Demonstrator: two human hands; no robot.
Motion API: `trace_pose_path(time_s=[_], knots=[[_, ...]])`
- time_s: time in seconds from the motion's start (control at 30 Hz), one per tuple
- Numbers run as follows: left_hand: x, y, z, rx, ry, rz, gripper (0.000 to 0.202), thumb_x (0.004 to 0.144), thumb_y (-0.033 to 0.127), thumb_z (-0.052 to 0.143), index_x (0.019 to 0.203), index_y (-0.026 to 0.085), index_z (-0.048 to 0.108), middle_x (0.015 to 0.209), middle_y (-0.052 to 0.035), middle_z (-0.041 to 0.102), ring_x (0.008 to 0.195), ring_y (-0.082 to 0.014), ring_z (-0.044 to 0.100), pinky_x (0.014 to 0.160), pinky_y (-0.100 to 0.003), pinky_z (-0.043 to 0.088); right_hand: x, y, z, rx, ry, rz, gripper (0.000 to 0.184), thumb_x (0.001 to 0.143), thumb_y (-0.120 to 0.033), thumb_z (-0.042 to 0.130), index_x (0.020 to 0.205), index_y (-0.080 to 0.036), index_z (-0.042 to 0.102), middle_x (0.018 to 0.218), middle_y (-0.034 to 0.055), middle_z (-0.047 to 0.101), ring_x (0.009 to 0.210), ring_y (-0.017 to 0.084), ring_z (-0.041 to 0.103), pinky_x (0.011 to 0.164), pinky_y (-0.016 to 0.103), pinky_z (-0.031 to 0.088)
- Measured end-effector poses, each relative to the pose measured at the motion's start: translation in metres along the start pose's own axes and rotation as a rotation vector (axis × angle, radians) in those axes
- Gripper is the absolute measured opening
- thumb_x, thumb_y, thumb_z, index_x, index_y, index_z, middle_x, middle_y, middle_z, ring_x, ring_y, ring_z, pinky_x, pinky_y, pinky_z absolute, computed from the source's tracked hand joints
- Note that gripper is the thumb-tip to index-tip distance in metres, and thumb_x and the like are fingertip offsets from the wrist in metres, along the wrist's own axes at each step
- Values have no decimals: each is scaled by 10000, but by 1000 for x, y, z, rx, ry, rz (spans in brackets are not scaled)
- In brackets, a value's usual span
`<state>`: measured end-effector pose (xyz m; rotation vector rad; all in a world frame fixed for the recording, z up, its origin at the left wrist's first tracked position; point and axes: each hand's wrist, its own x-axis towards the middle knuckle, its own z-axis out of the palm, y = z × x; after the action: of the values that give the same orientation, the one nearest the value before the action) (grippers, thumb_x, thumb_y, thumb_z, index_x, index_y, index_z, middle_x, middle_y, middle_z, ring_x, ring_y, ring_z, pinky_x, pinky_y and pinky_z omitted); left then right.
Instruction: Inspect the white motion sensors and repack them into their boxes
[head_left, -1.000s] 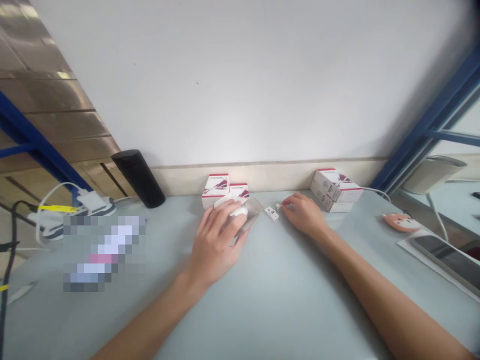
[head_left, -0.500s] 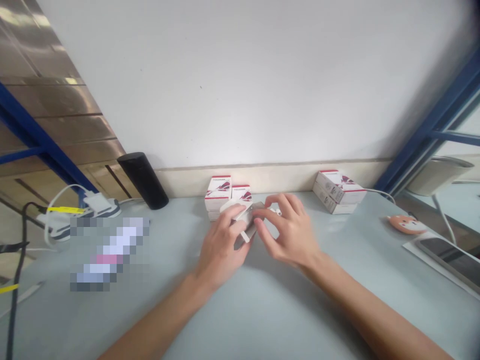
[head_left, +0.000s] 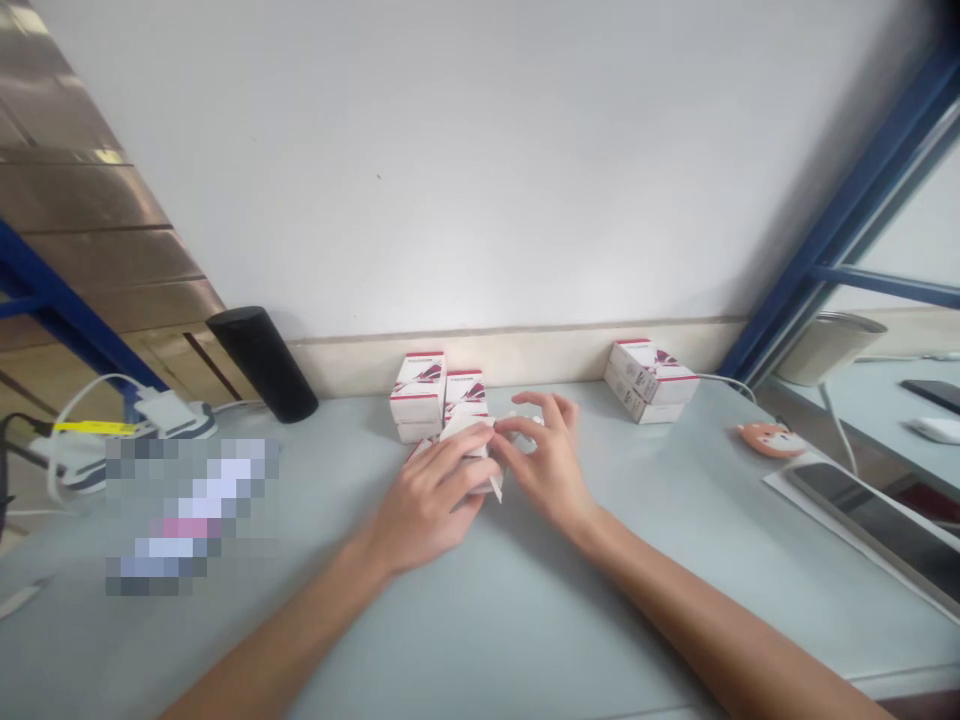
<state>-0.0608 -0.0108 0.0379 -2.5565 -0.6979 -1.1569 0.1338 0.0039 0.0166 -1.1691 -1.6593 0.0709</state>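
Observation:
My left hand (head_left: 424, 495) is closed over a small white packet (head_left: 480, 450) near the middle of the pale grey table (head_left: 525, 600). My right hand (head_left: 547, 455) meets it from the right, thumb and forefinger pinched at the packet's top edge, the other fingers spread. What sits inside the packet is hidden by my fingers. Just behind both hands stand two small white-and-red boxes (head_left: 435, 392) against the wall.
A black cylinder (head_left: 262, 362) leans at the back left beside a white plug and cables (head_left: 161, 415). A stack of two white-and-red boxes (head_left: 649, 380) stands back right. An orange animal-shaped thing (head_left: 772, 438) and a dark tablet (head_left: 877, 520) lie at the right.
My right hand left the small white piece on the table, crossed left and joined my left hand at the packet. The left hand lifted and tilted the packet slightly.

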Motion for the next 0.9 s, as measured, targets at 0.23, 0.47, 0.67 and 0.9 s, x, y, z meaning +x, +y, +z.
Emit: trace_pose_path(time_s=[0.23,0.47,0.67,0.9], knots=[[7,4,-7,-89,38,-44,474,879,46,668,1304,240,592,1358,-119,713,1257,-236,703,1023,-370,627,5,-2,-4,28,22,-82,154,972,-332,682,915,-295,820,1249,108,644,1232,332,460,1039,569,477],[0,-6,5,119,16,-6,652,869,91,748,1466,263,549,1529,-130,599,1556,-346,387,1207,-576,459,8,9,0,166,-43,97,153,945,-389,706,961,-288,819,1129,95,631,1163,303,487,1083,544,435],[-4,-13,11,79,-127,-186,752,919,113,673,1597,311,416,1712,-129,338,1430,-315,567,1013,-389,622,15,21,2,135,6,133,190,935,-423,699,934,-278,820,1089,98,652,1135,300,522,1073,533,432],[3,-7,7,55,-94,-243,672,927,150,667,1555,310,486,1707,-97,350,1272,-287,700,932,-329,650,32,26,-10,417,99,283,302,854,-492,727,865,-195,778,965,81,695,945,241,660,897,396,528]])
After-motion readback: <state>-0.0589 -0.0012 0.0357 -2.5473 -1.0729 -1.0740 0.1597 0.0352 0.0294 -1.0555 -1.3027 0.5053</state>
